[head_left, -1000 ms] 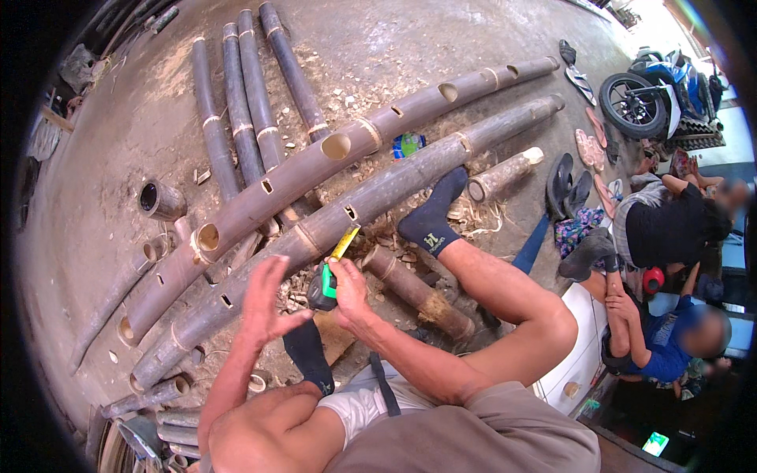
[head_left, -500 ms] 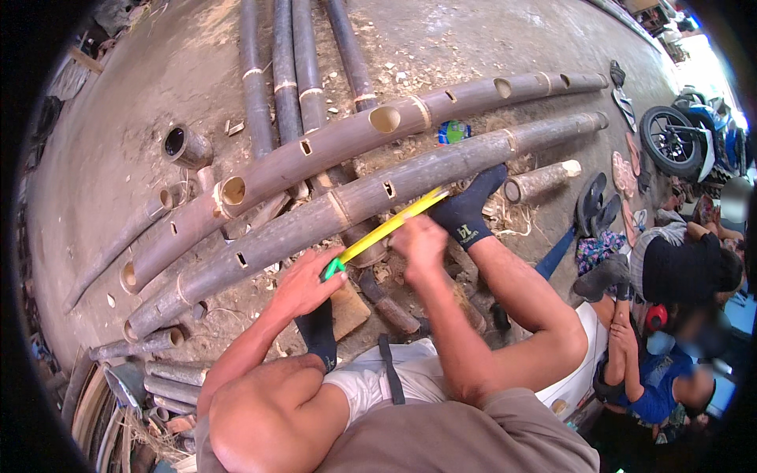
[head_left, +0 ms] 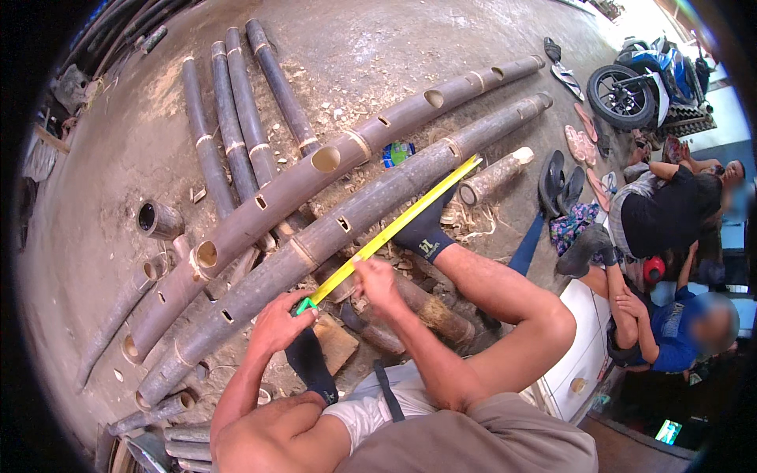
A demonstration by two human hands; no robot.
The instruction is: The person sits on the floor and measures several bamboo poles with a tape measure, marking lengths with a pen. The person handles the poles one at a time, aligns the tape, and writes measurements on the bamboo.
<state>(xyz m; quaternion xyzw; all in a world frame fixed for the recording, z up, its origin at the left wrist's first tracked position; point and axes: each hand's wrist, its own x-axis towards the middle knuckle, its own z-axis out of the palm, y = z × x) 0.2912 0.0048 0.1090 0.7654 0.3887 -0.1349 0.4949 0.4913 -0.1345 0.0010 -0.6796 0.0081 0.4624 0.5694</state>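
My left hand is closed round the green case of a tape measure. Its yellow blade runs out up and to the right, along the near side of a dark bamboo pole with small rectangular slots. With curled fingers, my right hand pinches the blade a short way from the case. The blade's free end lies over the pole's near edge, above my socked foot. Beyond the slotted pole, a second brown bamboo pole has large round holes and small slots.
Several dark poles lie on the floor beyond, among wood chips. Short bamboo pieces and a hollow bamboo cup lie around. Sandals, a motorcycle and seated people are at the right.
More yellow blade is out of the case. My right hand has moved back along it toward the left hand. The whole view has turned and shifted.
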